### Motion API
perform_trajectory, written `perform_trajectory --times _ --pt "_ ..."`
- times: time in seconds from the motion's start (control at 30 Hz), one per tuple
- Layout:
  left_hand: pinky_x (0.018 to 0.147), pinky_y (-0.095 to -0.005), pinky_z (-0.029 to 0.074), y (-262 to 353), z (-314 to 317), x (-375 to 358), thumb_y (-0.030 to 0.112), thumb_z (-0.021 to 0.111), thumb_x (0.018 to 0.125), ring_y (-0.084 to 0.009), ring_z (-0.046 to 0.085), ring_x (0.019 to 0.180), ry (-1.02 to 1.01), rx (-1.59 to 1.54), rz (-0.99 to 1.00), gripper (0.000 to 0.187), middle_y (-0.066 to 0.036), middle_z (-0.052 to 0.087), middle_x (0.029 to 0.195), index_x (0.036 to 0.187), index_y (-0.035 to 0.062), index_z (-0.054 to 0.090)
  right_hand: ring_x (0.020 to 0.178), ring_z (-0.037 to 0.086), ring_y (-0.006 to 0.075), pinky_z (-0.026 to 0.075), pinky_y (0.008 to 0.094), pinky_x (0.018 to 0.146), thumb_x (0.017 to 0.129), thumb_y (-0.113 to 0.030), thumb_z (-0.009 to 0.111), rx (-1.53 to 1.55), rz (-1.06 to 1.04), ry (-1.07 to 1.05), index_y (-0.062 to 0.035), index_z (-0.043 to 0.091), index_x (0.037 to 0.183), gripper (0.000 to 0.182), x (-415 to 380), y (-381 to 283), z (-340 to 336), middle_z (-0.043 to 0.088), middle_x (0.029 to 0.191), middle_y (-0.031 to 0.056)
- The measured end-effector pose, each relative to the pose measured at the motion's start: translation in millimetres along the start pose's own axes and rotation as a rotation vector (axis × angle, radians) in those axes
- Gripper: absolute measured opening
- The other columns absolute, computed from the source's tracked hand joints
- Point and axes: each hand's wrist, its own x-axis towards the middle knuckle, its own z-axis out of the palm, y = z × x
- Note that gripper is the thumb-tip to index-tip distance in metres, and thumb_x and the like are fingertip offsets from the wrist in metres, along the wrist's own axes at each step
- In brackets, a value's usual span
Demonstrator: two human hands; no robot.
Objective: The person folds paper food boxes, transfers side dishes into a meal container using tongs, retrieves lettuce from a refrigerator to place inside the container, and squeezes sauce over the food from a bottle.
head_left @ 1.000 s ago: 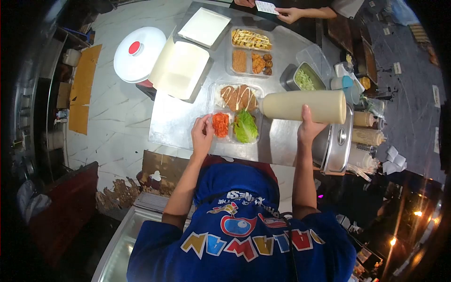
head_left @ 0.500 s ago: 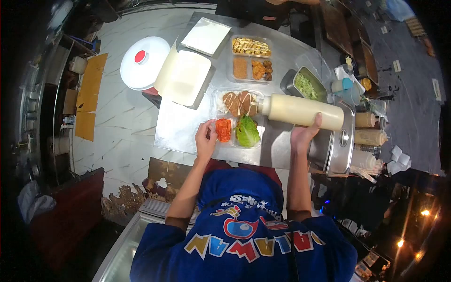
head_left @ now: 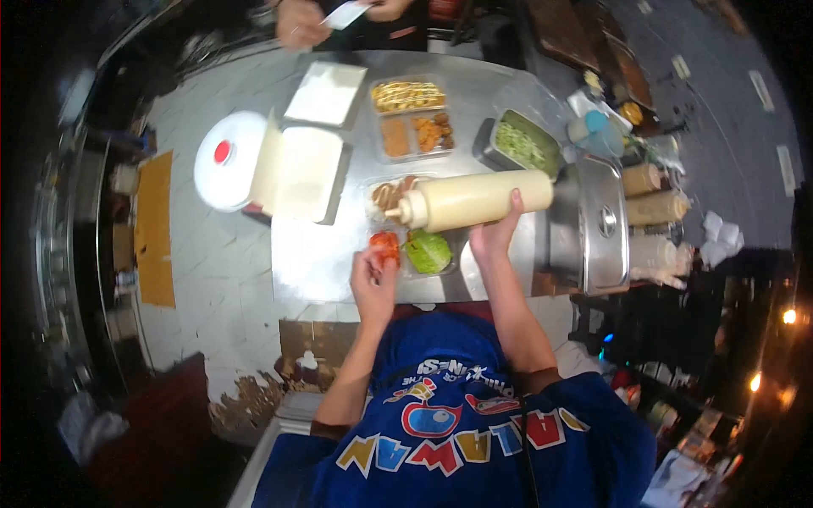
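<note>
My right hand (head_left: 495,235) is wrapped round a squeeze bottle (head_left: 478,201) of pale cream sauce. The bottle lies nearly level above a clear plastic food tray (head_left: 453,264), its nozzle pointing left. Under the nozzle, browned food (head_left: 391,193) with sauce stripes is partly hidden by the bottle. The tray's near side holds red chopped food (head_left: 384,247) and a green lettuce leaf (head_left: 428,252). My left hand (head_left: 374,278) has its fingers curled at the tray's left near edge, beside the red food; exactly what they pinch is blurred.
A second filled tray (head_left: 412,157) sits farther back. Open white boxes (head_left: 311,173) and a white round container (head_left: 227,161) stand left. At right are a metal pan of shredded greens (head_left: 521,146), a lidded steel pan (head_left: 605,224) and several bottles. Another person's hands (head_left: 303,24) hold something white.
My right hand has carried the squeeze bottle leftward, its nozzle now over the tray's left part. My view has shifted, and another person's hands with a white item have appeared at the top.
</note>
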Motion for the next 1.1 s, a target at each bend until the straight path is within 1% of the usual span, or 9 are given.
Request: perform_trajectory --times 0.1,0.23,0.37,0.47,0.5,0.6,0.73,0.83,1.1 --pt "0.102 -0.0363 0.045 32.6 44.8 -4.2 0.021 0.081 0.082 -0.0270 0.050 0.123 -0.153 -0.042 0.337 0.071 -0.016 0.046 0.137 0.140 0.0019 0.046 0.114 0.060 0.0260 0.047 0.0446 0.103 0.096 -0.056 0.055 0.136 0.104 0.002 -0.0101 0.053 0.127 0.056 -25.6 -1.9 -10.3 0.062 0.121 0.0085" --pt "0.111 -0.0420 0.039 30.5 89.0 17.3 0.023 0.089 0.071 -0.0319 0.044 0.135 -0.428 -0.032 0.359 0.089 -0.018 0.042 0.148 0.142 -0.0007 0.041 0.120 0.058 0.0253 0.046 0.0428 0.106 0.095 -0.061 0.055 0.325 0.292 0.021 -0.0111 0.051 0.132 0.062 -70.3 -1.1 -23.8 0.061 0.128 0.0084" --pt "0.103 -0.0379 0.049 98.2 119.9 19.3 0.008 0.091 0.063 -0.0255 0.058 0.121 -0.277 -0.385 0.389 0.090 -0.015 0.057 0.131 0.138 -0.0016 0.042 0.128 0.052 0.0256 0.039 0.0432 0.112 0.095 -0.063 0.053 0.413 0.457 -0.199 -0.0123 0.049 0.135 0.065 -79.0 -27.1 -27.7 0.056 0.136 0.0103" --pt "0.097 -0.0369 0.053 133.7 136.3 34.7 0.009 0.091 0.065 -0.0235 0.060 0.115 -0.330 -0.194 0.249 0.085 -0.014 0.059 0.125 0.135 -0.0012 0.043 0.128 0.054 0.0290 0.040 0.0494 0.112 0.096 -0.060 0.052 0.203 0.584 -0.362 -0.0074 0.040 0.144 0.072 -88.4 -44.1 -65.3 0.055 0.138 0.0135" --pt "0.089 -0.0348 0.055 149.3 147.5 37.4 0.008 0.090 0.068 -0.0217 0.062 0.109 -0.324 -0.149 0.425 0.081 -0.012 0.059 0.121 0.134 -0.0003 0.043 0.129 0.053 0.0307 0.040 0.0489 0.111 0.098 -0.051 0.057 0.104 0.596 -0.581 -0.0055 0.032 0.149 0.073 -97.3 -65.0 -77.8 0.051 0.141 0.0186" --pt "0.087 -0.0330 0.056 226.7 194.1 22.8 0.007 0.089 0.070 -0.0206 0.065 0.104 -0.367 -0.322 0.522 0.073 -0.011 0.063 0.116 0.130 -0.0013 0.049 0.127 0.055 0.0258 0.043 0.0417 0.108 0.098 -0.038 0.063 -0.105 0.592 -0.940 -0.0055 0.035 0.147 0.065 -115.8 -146.1 -103.4 0.054 0.139 0.0170" --pt "0.088 -0.0333 0.057 295.4 297.9 4.1 0.008 0.090 0.071 -0.0200 0.068 0.097 -0.518 -0.318 0.706 0.053 -0.009 0.069 0.107 0.115 -0.0017 0.062 0.122 0.059 0.0239 0.044 0.0379 0.106 0.096 -0.027 0.067 -0.273 0.511 -1.086 -0.0042 0.036 0.148 0.065 -111.7 -236.7 -143.4 0.056 0.137 0.0172" --pt "0.091 -0.0331 0.055 314.0 385.6 -18.1 0.011 0.089 0.072 -0.0193 0.065 0.104 -0.674 -0.375 0.714 0.066 -0.009 0.066 0.114 0.126 0.0004 0.053 0.118 0.061 0.0238 0.046 0.0367 0.103 0.090 -0.022 0.074 -0.358 0.412 -1.088 -0.0015 0.035 0.148 0.072 -104.2 -297.5 -168.9 0.058 0.135 0.0172" --pt "0.104 -0.0380 0.045 262.4 508.5 -24.7 0.027 0.092 0.067 -0.0235 0.060 0.118 -0.720 -0.109 0.810 0.088 -0.014 0.061 0.126 0.136 0.0024 0.043 0.101 0.069 0.0270 0.050 0.0384 0.094 0.080 -0.048 0.079 -0.401 0.130 -0.868 0.0047 0.048 0.138 0.084 -108.6 -427.6 -279.0 0.068 0.112 0.0197"
